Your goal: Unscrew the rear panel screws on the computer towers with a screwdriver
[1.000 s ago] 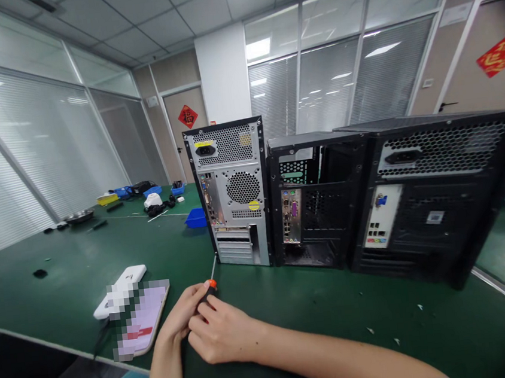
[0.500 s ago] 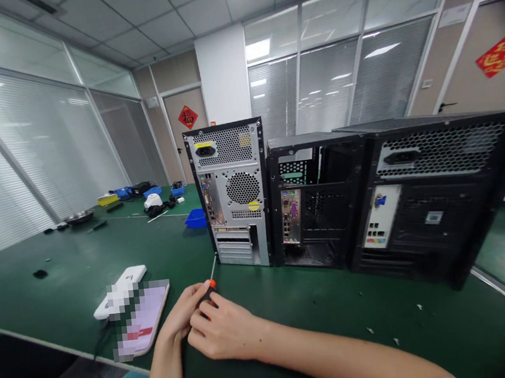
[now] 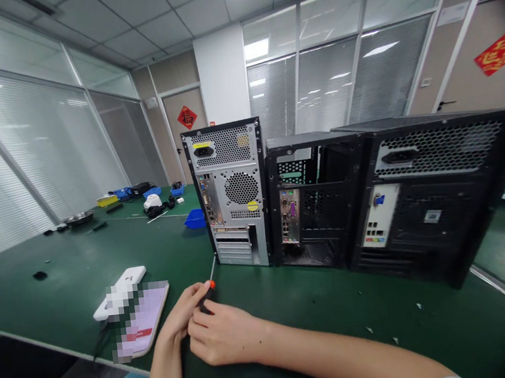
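Both my hands are closed around one screwdriver (image 3: 212, 284) with a black and orange handle. My left hand (image 3: 188, 309) grips it near the orange collar, and my right hand (image 3: 222, 331) is wrapped round the handle's lower part. The thin shaft slants up and away, its tip at the lower left corner of a silver-backed computer case (image 3: 232, 215). Whether the tip sits in a screw there is too small to tell. The case stands upright, its back panel with fan grille, ports and slot covers facing me.
Two black computer cases, one open-backed (image 3: 317, 206) and one larger (image 3: 422, 213), stand to the right. Several small screws (image 3: 369, 330) lie on the green table (image 3: 319, 308). A white power strip (image 3: 125, 286) and a lilac phone-like slab (image 3: 151, 314) lie left. A blue bin (image 3: 195, 219) sits behind.
My right hand's fingers have shifted slightly on the handle. The screwdriver tip stays at the case's lower left corner, and my left hand is nearly still.
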Demonstrator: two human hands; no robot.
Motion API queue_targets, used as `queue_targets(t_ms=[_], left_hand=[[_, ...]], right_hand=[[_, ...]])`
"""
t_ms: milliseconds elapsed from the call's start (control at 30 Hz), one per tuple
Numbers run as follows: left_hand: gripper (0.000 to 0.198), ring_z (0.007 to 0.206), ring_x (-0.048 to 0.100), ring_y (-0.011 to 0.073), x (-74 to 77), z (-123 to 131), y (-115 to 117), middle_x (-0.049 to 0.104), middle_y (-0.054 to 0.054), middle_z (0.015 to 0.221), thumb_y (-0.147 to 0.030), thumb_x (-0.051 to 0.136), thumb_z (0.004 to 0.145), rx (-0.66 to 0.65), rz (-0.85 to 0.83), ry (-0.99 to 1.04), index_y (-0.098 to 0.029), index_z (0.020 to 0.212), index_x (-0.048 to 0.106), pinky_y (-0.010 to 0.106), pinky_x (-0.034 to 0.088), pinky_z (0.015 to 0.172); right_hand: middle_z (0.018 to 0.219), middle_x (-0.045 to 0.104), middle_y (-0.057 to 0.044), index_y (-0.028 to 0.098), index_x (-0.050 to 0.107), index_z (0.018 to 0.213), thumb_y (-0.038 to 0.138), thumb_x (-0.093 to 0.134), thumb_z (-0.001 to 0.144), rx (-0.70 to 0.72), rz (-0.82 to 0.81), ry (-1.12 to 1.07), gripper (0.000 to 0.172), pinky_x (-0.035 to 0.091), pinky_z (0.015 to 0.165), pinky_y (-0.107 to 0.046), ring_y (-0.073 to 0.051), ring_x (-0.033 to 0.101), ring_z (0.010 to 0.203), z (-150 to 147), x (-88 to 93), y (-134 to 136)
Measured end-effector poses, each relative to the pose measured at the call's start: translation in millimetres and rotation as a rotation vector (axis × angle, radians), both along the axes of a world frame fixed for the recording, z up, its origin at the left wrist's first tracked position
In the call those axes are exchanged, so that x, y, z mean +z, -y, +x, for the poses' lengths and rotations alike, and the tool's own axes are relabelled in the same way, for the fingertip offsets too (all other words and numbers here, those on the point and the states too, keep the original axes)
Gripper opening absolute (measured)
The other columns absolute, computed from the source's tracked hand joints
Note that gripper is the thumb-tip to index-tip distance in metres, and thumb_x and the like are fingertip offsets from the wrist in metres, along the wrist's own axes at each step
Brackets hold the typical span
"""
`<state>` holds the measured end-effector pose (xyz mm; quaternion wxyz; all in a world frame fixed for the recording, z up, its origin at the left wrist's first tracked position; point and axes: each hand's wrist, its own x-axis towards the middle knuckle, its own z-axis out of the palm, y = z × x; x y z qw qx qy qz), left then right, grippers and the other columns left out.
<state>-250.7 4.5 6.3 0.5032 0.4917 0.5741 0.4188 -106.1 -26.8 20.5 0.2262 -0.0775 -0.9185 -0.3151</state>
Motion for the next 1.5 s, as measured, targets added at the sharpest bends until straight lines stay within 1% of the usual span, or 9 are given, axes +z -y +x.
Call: queue_targets(t_ms=[167,300,400,533,700,867,1167,1333,1500], left_hand=[[0.040,0.065,0.050,0.0135,-3.1,-0.5,-2.0,0.054,-0.001,0.066,-0.054,0.065,0.065,-0.017,0.033,-0.005,-0.015,0.073,0.058,0.025,0.037,0.058],[0.040,0.061,0.047,0.0120,-6.6,-1.7,-4.2,0.050,-0.003,0.062,-0.055,0.065,0.065,-0.030,0.047,-0.007,-0.016,0.068,0.055,0.024,0.035,0.056],[0.042,0.056,0.040,0.0092,-9.3,-2.9,-6.5,0.043,-0.006,0.058,-0.055,0.065,0.065,-0.069,0.047,0.024,-0.017,0.064,0.049,0.022,0.032,0.055],[0.043,0.054,0.033,0.0073,-11.8,-4.6,-8.4,0.035,-0.008,0.058,-0.055,0.063,0.068,-0.125,0.047,0.058,-0.018,0.064,0.042,0.021,0.029,0.053],[0.044,0.055,0.033,0.0073,-11.6,-4.9,-8.7,0.035,-0.007,0.061,-0.056,0.061,0.070,-0.129,0.049,0.023,-0.018,0.067,0.041,0.020,0.029,0.054],[0.044,0.055,0.030,0.0070,-10.6,-4.0,-9.1,0.033,-0.007,0.061,-0.057,0.060,0.070,-0.139,0.056,-0.003,-0.018,0.068,0.040,0.020,0.027,0.052],[0.047,0.053,0.029,0.0063,-6.7,-0.6,-9.0,0.033,-0.008,0.058,-0.060,0.062,0.067,-0.125,0.035,-0.018,-0.017,0.069,0.041,0.020,0.024,0.051],[0.050,0.053,0.029,0.0060,-4.1,1.9,-8.2,0.034,-0.009,0.057,-0.062,0.063,0.063,-0.105,0.018,-0.030,-0.018,0.068,0.041,0.019,0.025,0.050],[0.049,0.053,0.031,0.0059,-6.3,2.6,-10.3,0.037,-0.008,0.057,-0.060,0.064,0.062,-0.085,0.012,-0.047,-0.017,0.069,0.042,0.019,0.027,0.050]], right_hand=[[0.086,0.062,-0.007,0.013,0.060,0.087,0.014,0.039,0.088,-0.006,-0.004,0.021,0.021,0.045,0.077,-0.040,-0.022,0.057,0.088,-0.1,-0.7,-0.6],[0.087,0.062,-0.008,0.013,0.061,0.088,0.014,0.040,0.088,-0.008,-0.009,0.038,0.021,0.046,0.076,-0.041,-0.023,0.058,0.089,-0.7,-1.2,-1.8],[0.089,0.063,-0.008,0.013,0.060,0.089,0.015,0.042,0.088,-0.015,-0.008,0.057,0.018,0.046,0.075,-0.042,-0.024,0.058,0.090,-0.8,-1.1,-3.0],[0.091,0.064,-0.009,0.012,0.059,0.093,0.017,0.045,0.088,-0.026,-0.001,0.081,0.016,0.047,0.075,-0.042,-0.023,0.058,0.090,-0.5,0.1,-3.5],[0.092,0.064,-0.010,0.011,0.060,0.093,0.015,0.043,0.088,-0.026,0.012,0.075,0.018,0.046,0.074,-0.041,-0.023,0.058,0.091,0.2,0.3,-3.3],[0.092,0.065,-0.010,0.012,0.061,0.091,0.013,0.039,0.088,-0.024,0.024,0.059,0.022,0.046,0.073,-0.039,-0.023,0.058,0.089,0.2,-0.6,-3.6],[0.090,0.064,-0.009,0.013,0.060,0.089,0.012,0.039,0.088,-0.012,0.035,0.039,0.021,0.045,0.072,-0.040,-0.023,0.058,0.087,2.0,-1.1,-5.4],[0.087,0.064,-0.008,0.013,0.059,0.088,0.013,0.039,0.088,-0.006,0.032,0.033,0.020,0.046,0.070,-0.039,-0.021,0.057,0.083,2.1,-1.1,-7.3],[0.085,0.063,-0.008,0.015,0.058,0.086,0.013,0.037,0.088,-0.014,0.020,0.018,0.020,0.045,0.070,-0.040,-0.021,0.057,0.079,1.9,-1.5,-7.4]])
